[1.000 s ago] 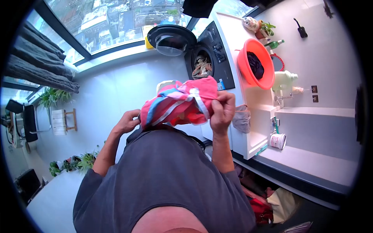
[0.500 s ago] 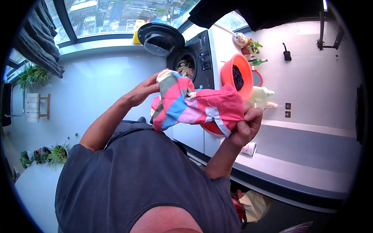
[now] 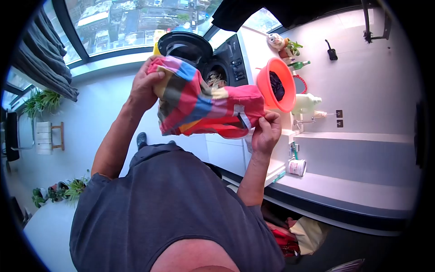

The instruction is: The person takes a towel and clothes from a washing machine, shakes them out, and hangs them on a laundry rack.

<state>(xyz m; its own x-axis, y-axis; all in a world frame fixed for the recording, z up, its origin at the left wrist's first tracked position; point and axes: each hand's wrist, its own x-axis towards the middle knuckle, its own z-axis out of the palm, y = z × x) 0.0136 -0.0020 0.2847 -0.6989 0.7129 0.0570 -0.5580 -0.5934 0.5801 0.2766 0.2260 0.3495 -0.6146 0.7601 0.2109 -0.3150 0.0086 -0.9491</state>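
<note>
A pink cloth item (image 3: 199, 102) with blue, yellow and grey-green patches and a white bow is stretched between my hands. My left hand (image 3: 147, 86) grips its upper left end, fingers closed on the fabric. At the right end my right hand (image 3: 266, 131) pinches its edge near the bow. Behind the cloth stands a dark washing machine (image 3: 234, 61) with its round door (image 3: 186, 45) swung open and light-coloured laundry (image 3: 216, 79) inside the drum. A coral basin (image 3: 288, 88) holding dark cloth (image 3: 276, 86) sits on the counter to the right.
A detergent bottle (image 3: 306, 103), a green bottle (image 3: 299, 65) and a white tub (image 3: 297, 167) stand at the right. Dark clothing (image 3: 290, 16) hangs overhead. Potted plants (image 3: 74, 188) and a small folding stool (image 3: 50, 137) are at the left.
My left hand has moved up and left, with its back now outside the cloth's upper corner. The cloth is spread wider and raised, and my right hand has shifted slightly left and up.
</note>
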